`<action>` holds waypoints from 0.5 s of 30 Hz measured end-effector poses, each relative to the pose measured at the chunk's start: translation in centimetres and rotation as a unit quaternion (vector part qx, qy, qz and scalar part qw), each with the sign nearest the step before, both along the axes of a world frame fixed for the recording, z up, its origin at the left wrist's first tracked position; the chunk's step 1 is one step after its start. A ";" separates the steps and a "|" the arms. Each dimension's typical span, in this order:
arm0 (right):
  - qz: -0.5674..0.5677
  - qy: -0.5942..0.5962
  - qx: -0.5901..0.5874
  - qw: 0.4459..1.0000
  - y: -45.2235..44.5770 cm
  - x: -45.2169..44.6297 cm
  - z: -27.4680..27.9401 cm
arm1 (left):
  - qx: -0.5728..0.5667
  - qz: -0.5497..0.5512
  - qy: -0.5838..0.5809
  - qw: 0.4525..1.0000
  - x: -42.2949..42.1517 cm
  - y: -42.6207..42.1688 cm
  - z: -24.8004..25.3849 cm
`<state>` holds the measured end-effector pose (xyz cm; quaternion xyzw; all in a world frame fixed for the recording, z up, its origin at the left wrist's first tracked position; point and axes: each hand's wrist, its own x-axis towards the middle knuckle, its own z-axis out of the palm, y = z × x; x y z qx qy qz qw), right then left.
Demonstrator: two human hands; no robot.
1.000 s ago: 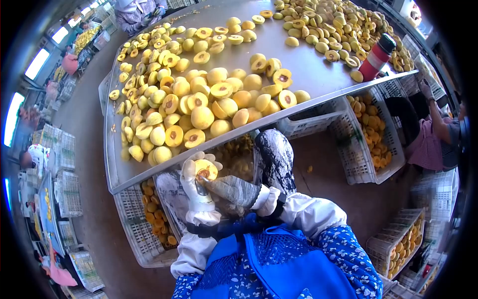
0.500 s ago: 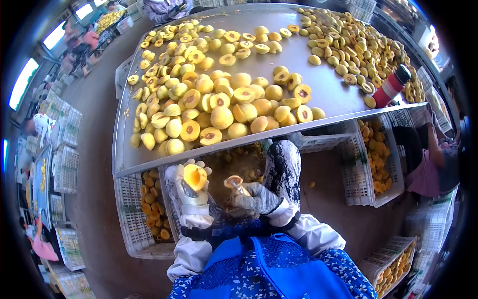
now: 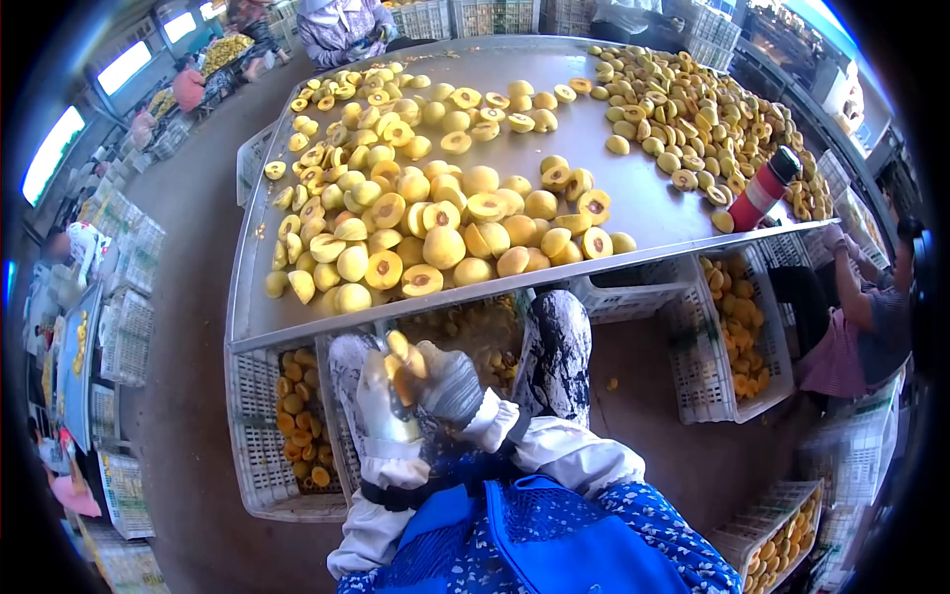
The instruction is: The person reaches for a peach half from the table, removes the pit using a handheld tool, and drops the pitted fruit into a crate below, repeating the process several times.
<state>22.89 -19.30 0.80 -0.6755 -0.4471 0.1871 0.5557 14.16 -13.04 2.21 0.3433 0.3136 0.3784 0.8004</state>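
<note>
My left hand [image 3: 384, 396], in a pale glove, is closed around a yellow peach half [image 3: 399, 346] in front of my lap. My right hand [image 3: 451, 384], in a grey knit glove, is pressed up against it with its fingers curled. The slim metal pitting tool seen in it earlier is hidden now behind fingers and fruit. An orange piece of peach [image 3: 403, 384] shows between the two hands; whether it is part of the same half I cannot tell. Halved peaches [image 3: 443, 247] lie heaped on the metal table [image 3: 554, 89] just beyond my hands.
Below the table edge stand a crate [image 3: 259, 445] of peach halves on the left and another crate [image 3: 700, 366] on the right. A red flask [image 3: 760, 196] stands by a second peach heap [image 3: 693, 119]. A co-worker [image 3: 861, 307] sits at right; another person [image 3: 341, 30] is across the table.
My right hand has moved left and up to meet my left hand. The peach half has turned from facing up to edge-on. The view has shifted slightly.
</note>
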 end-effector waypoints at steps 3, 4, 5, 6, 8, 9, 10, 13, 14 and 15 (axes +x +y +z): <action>0.067 0.292 0.054 0.953 -0.8 -0.1 2.5 | 0.046 0.062 0.042 0.996 -4.3 1.5 -0.9; 0.069 0.322 0.045 0.943 -1.8 0.1 4.0 | 0.103 0.063 0.109 0.987 -6.9 3.2 -0.7; 0.065 0.227 0.088 0.968 -2.1 0.3 2.0 | 0.159 0.063 0.176 0.969 -8.9 5.0 -0.2; 0.080 0.410 0.039 0.908 -2.4 0.5 0.9 | 0.376 0.128 0.400 0.826 -9.8 6.3 0.5; 0.098 0.480 -0.119 0.863 -4.0 1.1 -5.3 | 0.618 0.166 0.659 0.396 -8.4 6.3 4.6; 0.075 0.509 -0.187 0.837 -4.1 1.8 -4.9 | 0.659 0.134 0.646 0.361 -7.3 7.6 5.3; 0.049 0.537 -0.252 0.804 -4.2 2.4 -4.6 | 0.639 0.088 0.604 0.468 -4.7 8.7 5.5; 0.141 0.512 -0.152 0.833 -4.3 3.7 -2.2 | 0.576 -0.113 0.617 0.525 5.3 9.3 6.6; 0.142 0.538 -0.119 0.822 -4.3 4.0 -1.8 | 0.548 -0.207 0.644 0.492 8.8 9.6 6.9; 0.122 0.551 -0.105 0.819 -4.3 4.1 -1.7 | 0.515 -0.298 0.664 0.453 11.1 9.9 6.8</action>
